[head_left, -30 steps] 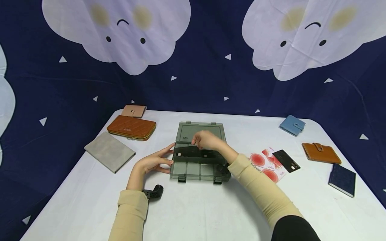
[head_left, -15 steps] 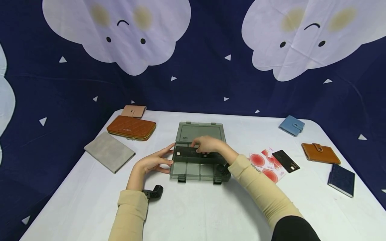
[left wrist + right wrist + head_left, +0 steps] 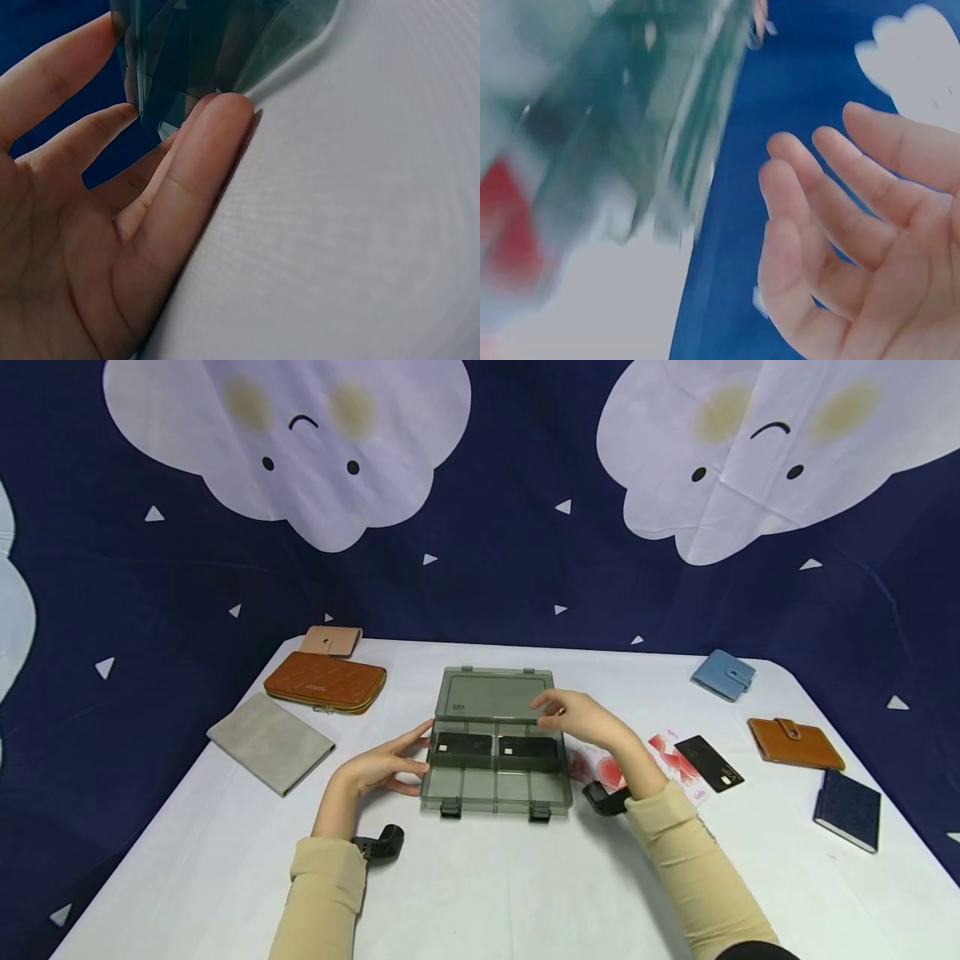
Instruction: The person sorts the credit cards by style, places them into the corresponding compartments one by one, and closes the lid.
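A translucent green-grey compartment box (image 3: 480,789) lies in the middle of the table with its lid (image 3: 491,695) folded back. Two black cards sit side by side in its compartments, a left card (image 3: 467,745) and a right card (image 3: 529,748). My left hand (image 3: 380,768) touches the box's left side with spread fingers. In the left wrist view, the thumb (image 3: 187,176) and fingertips rest at the box's edge. Above the box's right end hovers my right hand (image 3: 581,720). The right wrist view shows its loosely bent fingers (image 3: 784,255) with nothing between them.
Right of the box lie red-and-white cards (image 3: 684,768) with another black card (image 3: 708,763) on them. A blue wallet (image 3: 723,675), brown wallet (image 3: 797,742) and navy notebook-like item (image 3: 847,810) line the right. At left are a grey wallet (image 3: 272,743), brown zip wallet (image 3: 326,682) and pink wallet (image 3: 332,641).
My right hand has lifted off the cards in the box and moved to the right. The left black card now lies flatter in its compartment. My left hand has stayed on the box.
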A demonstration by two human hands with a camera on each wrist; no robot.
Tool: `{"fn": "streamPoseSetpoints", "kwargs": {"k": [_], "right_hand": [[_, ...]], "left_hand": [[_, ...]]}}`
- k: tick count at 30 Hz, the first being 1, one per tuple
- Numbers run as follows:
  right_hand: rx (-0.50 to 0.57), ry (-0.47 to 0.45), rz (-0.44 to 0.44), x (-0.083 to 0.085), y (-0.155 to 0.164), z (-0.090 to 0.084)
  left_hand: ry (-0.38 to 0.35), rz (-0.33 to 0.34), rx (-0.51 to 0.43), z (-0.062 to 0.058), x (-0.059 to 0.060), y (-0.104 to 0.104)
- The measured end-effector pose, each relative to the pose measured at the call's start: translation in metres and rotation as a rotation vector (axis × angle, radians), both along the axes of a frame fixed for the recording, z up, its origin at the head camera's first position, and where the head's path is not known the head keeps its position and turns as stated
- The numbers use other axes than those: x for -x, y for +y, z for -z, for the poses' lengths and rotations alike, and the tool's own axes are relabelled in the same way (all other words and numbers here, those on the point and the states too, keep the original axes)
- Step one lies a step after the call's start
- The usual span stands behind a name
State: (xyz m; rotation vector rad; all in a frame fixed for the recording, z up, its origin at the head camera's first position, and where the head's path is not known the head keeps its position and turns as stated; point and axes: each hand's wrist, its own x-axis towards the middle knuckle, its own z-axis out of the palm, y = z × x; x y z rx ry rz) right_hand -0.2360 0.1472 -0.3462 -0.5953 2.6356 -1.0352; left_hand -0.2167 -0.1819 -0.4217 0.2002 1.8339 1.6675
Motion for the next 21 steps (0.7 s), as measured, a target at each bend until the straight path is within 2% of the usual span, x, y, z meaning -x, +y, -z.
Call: {"fn": "streamPoseSetpoints", "kwargs": {"k": [4,6,10,15,21], "right_hand": [[0.035,0.065,0.165,-0.010,0.043,0.002],[0.032,0.065,0.245,-0.015,0.064,0.003],[-0.017,0.008,0.365,-0.022,0.100,0.004],[-0.121,-0.080,0.461,-0.027,0.141,0.014],[-0.288,-0.216,0.623,-0.036,0.172,0.022]], "left_hand": [[0.005,-0.005,0.003,0.000,-0.001,-0.001],[0.008,-0.004,0.005,0.000,-0.001,-0.001],[0.012,0.001,0.005,0.000,-0.001,-0.001],[0.011,0.001,0.011,0.001,-0.002,-0.002],[0.018,0.002,0.018,0.000,-0.002,-0.004]]}}
